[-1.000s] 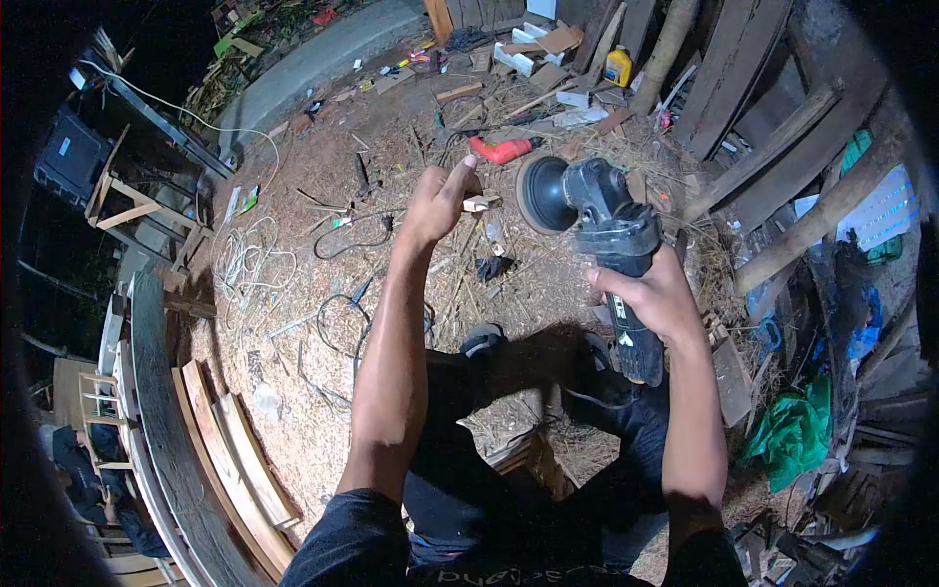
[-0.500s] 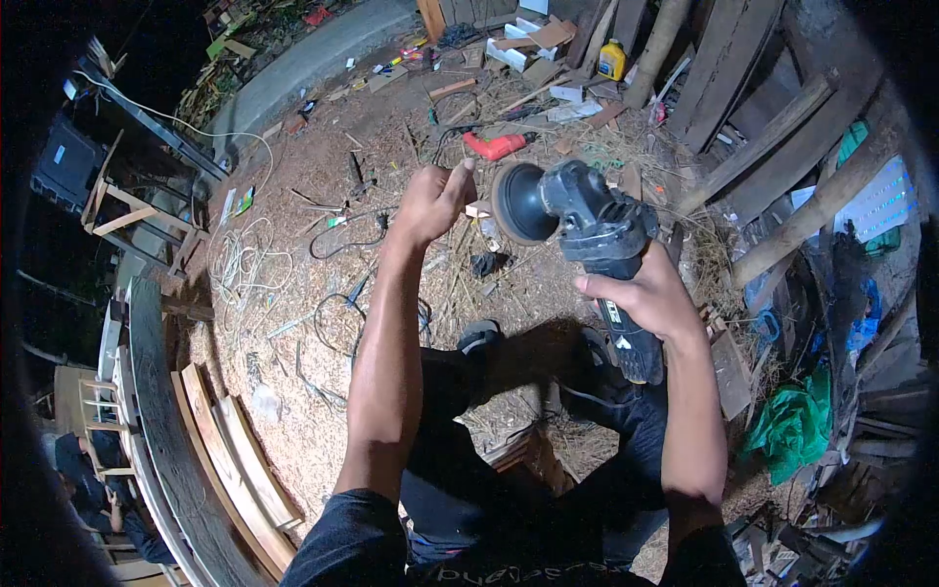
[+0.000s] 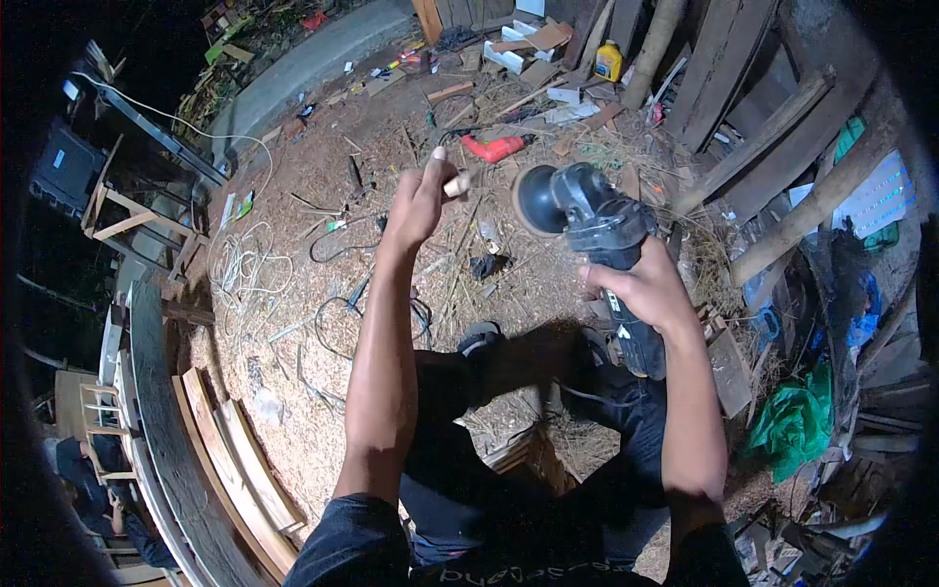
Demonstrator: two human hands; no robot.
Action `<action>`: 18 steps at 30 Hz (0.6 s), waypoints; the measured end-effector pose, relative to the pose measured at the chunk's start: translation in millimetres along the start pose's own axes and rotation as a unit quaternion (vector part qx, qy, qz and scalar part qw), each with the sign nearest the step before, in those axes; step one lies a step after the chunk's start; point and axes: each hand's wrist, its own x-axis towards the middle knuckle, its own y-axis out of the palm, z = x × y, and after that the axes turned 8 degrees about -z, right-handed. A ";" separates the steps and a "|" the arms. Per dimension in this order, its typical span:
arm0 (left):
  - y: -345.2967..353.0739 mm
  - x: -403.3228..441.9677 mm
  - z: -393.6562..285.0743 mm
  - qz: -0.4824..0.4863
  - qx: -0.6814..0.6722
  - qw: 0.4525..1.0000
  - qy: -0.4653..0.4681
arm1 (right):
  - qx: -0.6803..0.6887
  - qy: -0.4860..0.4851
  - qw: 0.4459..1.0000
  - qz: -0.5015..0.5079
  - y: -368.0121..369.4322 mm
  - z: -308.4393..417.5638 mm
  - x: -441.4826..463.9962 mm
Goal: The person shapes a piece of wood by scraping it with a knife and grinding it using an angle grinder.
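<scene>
Well, our left hand (image 3: 417, 203) pinches a small pale piece (image 3: 456, 185), apart from the grinder (image 3: 608, 227) (round pad (image 3: 539, 201) in front) our right hand (image 3: 650, 291) grips.

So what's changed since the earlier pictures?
The disc came closer to the left hand, then they parted, that hand drawing left with its small wood piece. Nothing was visibly released or newly taken. The right hand still grips the black power tool; the red tool stays put.
</scene>
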 end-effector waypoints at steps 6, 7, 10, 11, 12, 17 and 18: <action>9.4 1.5 14.7 0.088 -0.295 0.946 -0.105 | -0.017 0.010 0.996 -0.083 -0.7 -0.8 10.7; 12.1 5.0 17.8 0.071 -0.328 0.935 -0.113 | -0.013 -0.001 0.996 -0.089 0.1 -2.4 13.5; 16.8 14.1 23.9 0.051 -0.373 0.920 -0.104 | 0.000 -0.021 0.994 -0.106 2.0 -9.2 21.4; 17.1 15.3 25.5 0.040 -0.377 0.919 -0.108 | 0.006 -0.021 0.994 -0.109 3.3 -9.1 23.3; 17.4 16.4 25.4 0.027 -0.381 0.917 -0.111 | 0.013 -0.021 0.994 -0.111 4.7 -8.5 25.5; 17.2 22.9 24.9 0.007 -0.393 0.917 -0.075 | 0.047 -0.029 0.993 -0.109 13.9 -6.6 34.4; 18.4 23.8 24.4 -0.010 -0.390 0.917 -0.078 | 0.053 -0.027 0.992 -0.108 15.0 -6.7 35.7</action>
